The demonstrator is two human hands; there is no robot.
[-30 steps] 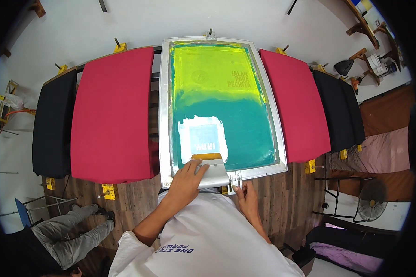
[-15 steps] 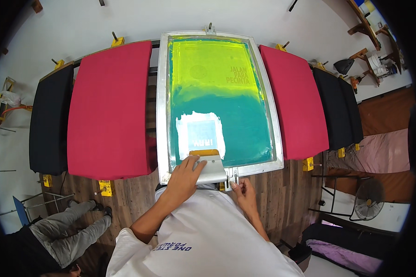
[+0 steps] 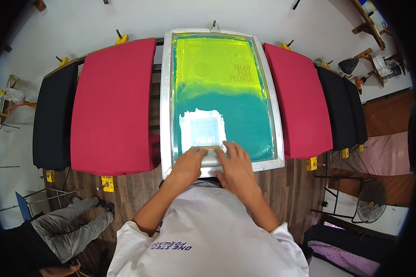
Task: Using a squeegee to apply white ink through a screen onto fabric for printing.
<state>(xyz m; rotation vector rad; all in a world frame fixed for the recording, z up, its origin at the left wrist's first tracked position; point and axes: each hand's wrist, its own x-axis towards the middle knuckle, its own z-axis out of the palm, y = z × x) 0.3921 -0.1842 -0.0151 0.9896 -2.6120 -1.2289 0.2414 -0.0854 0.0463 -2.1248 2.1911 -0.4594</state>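
A silk-screen frame (image 3: 277, 115) lies in front of me over the middle printing board. Its mesh is yellow-green at the far end and teal (image 3: 245, 120) nearer me. White ink (image 3: 185, 131) surrounds a pale rectangular stencil area at the near end. A squeegee (image 3: 211, 160) with a grey metal holder rests at the near edge of that area. Both hands grip it, my left hand (image 3: 187, 166) at the left end and my right hand (image 3: 237, 168) at the right, thumbs toward the middle. Its blade edge is mostly hidden.
Boards covered in red fabric (image 3: 113, 106) (image 3: 298, 101) flank the screen, with black-covered boards (image 3: 55, 117) beyond. Yellow clamps (image 3: 108, 183) stick out at their ends. Another person's legs (image 3: 78, 228) are at lower left. A fan (image 3: 370, 201) stands at right.
My right hand has left the metal bracket at the frame's near edge and taken hold of the squeegee's right end. My left hand stays on its left end. The view has shifted slightly.
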